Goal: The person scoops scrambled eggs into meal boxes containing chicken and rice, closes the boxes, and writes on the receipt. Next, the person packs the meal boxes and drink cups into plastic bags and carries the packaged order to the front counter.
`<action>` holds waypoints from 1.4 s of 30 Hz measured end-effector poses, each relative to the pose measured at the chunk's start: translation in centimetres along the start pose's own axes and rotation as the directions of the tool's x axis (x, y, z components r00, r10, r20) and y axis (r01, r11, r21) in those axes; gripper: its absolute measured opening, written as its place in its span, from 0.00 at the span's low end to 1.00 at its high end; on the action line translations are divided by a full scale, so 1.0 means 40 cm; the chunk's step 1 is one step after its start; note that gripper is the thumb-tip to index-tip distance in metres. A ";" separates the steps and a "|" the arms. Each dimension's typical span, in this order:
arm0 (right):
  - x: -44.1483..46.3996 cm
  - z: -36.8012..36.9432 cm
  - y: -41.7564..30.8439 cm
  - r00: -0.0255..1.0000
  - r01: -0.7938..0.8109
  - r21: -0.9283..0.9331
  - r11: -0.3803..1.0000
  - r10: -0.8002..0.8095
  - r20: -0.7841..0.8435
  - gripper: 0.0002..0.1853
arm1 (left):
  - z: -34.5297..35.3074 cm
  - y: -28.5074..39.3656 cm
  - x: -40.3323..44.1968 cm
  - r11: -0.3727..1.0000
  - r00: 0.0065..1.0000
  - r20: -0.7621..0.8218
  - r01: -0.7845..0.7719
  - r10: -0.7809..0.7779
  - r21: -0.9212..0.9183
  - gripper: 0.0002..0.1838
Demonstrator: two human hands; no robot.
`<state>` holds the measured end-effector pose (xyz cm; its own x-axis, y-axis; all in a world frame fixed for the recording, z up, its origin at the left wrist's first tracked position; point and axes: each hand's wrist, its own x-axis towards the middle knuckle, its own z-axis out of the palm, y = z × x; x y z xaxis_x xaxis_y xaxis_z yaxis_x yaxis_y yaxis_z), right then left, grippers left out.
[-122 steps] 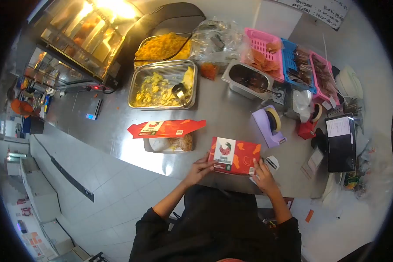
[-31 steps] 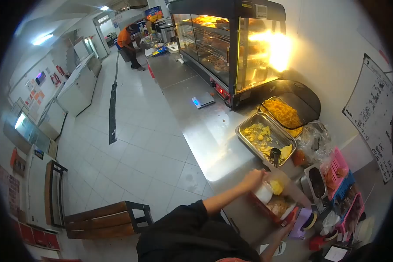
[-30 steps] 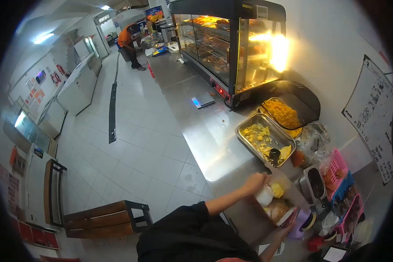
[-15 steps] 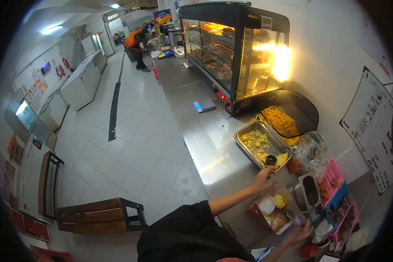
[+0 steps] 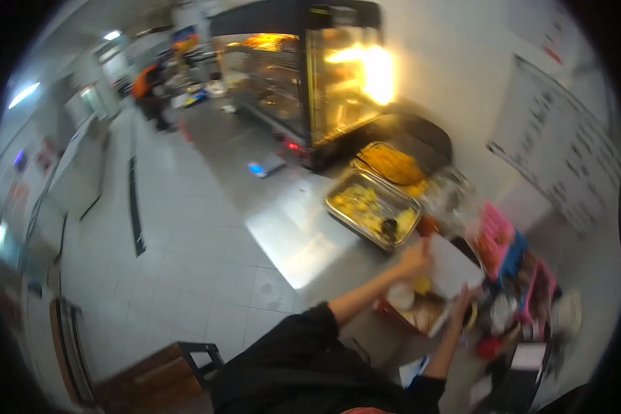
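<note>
A paper food box [image 5: 421, 319] with red outer sides stands on the counter in front of me. In it are a white mound that looks like rice, a yellow portion and a brownish piece; motion blurs them. Its white lid [image 5: 452, 268] is raised on the far side. My left hand [image 5: 415, 259] grips the lid's left edge, fingers closed. At the lid's near right corner my right hand [image 5: 464, 301] is closed on it too. Beyond my left hand lies a metal tray [image 5: 355, 224] of yellow food, with a dark utensil [image 5: 389, 228] in it.
Behind the tray is another pan of orange-yellow food [image 5: 391, 164]. A lit glass warming cabinet [image 5: 303, 90] stands farther back, a small scale [image 5: 265, 168] before it. Pink basket [image 5: 495, 231] and plastic bags [image 5: 452, 193] crowd the right. A person in orange [image 5: 145, 83] bends over far off.
The view has turned, shifting the scene left and blurring it. My right hand has moved up from the box's near corner to the lid. The lid now shows as an upright white panel.
</note>
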<state>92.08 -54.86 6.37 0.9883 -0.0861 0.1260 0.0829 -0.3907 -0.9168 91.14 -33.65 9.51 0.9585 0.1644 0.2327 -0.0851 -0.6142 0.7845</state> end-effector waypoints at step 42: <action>-0.284 -0.115 -0.094 0.746 0.659 -0.592 0.464 -0.299 0.595 0.29 | -0.169 -0.102 -0.192 0.583 0.631 0.531 -0.761 0.566 0.283 0.25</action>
<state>79.95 -56.64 10.13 0.7885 0.5982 0.1426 0.6136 -0.7807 -0.1180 82.30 -27.21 8.41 0.7008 -0.6536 0.2859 -0.7026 -0.7018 0.1178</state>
